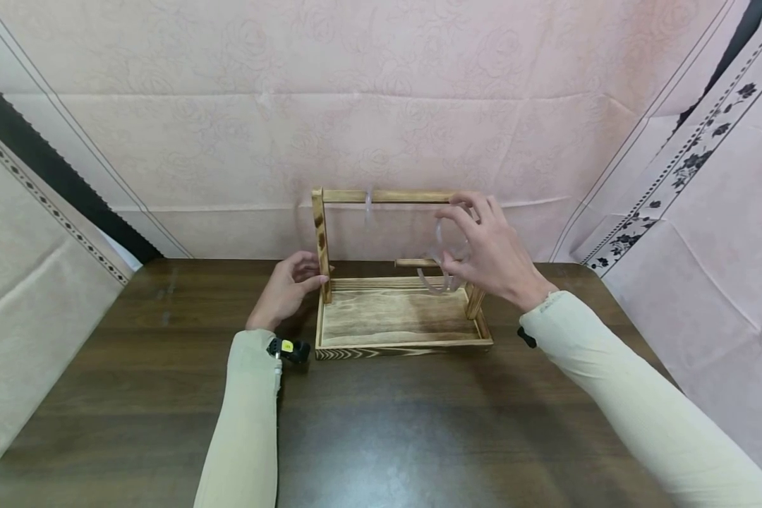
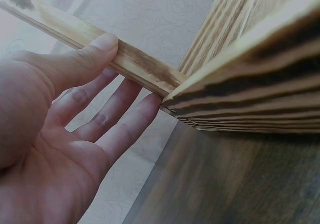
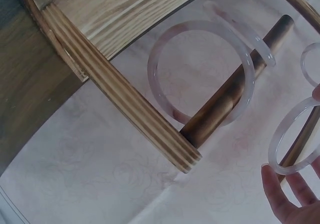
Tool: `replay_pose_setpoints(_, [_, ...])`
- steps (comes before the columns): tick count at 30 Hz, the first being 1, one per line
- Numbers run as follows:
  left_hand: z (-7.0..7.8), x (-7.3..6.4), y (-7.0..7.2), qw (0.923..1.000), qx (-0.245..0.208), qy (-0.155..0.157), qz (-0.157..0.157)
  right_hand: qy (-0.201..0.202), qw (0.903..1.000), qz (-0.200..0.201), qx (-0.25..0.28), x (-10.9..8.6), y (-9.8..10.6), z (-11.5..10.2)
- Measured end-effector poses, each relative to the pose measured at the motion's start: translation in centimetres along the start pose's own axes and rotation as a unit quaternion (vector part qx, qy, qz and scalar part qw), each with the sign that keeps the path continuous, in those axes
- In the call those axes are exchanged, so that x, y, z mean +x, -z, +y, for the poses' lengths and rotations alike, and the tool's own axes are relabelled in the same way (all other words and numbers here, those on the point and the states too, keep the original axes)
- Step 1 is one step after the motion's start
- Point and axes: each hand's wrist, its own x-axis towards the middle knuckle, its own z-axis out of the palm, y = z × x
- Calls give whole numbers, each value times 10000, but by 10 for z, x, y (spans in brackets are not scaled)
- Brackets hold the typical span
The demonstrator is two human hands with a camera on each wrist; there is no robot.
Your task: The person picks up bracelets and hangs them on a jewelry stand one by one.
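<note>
A wooden stand [image 1: 387, 351] has a tray base, two posts, a top bar [image 1: 406, 197] and a shorter, lower rod [image 1: 418, 262]. My left hand [image 1: 286, 291] holds the left post [image 2: 145, 66], thumb on one face and fingers behind. At the top bar's right end, my right hand [image 1: 498, 257] pinches a clear, pale bangle [image 3: 273, 151] between thumb and fingers; the bar shows through its ring. Two more bangles hang on the lower rod, a larger-looking ring [image 3: 152, 68] and one seen nearly edge-on [image 3: 240, 28]. Another bangle [image 1: 368, 204] hangs from the top bar, left of its middle.
The stand rests near the back edge of a dark brown wooden table [image 1: 381, 430]. A pale floral cloth [image 1: 381, 127] hangs right behind it, with more cloth at both sides. Each wrist wears a small black device, such as the left one [image 1: 297, 351].
</note>
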Motion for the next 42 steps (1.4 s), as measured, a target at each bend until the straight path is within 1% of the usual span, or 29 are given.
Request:
replay_pose_setpoints(12, [-1,1,0,10000,9,3,-5,-255,9997,-38,-1,2,4,3])
replay_pose_setpoints(25, [-3,2,1,10000,33,52,-5,-279,9996,65,-24,6,6,9])
replay_pose_setpoints(38, [-2,2,-1,10000,25,29,24,-566,9984,31,41,9,8,12])
replay_pose_setpoints(42, [-2,2,0,10000,31,69,11,-638,9979,59,59,7,8,14])
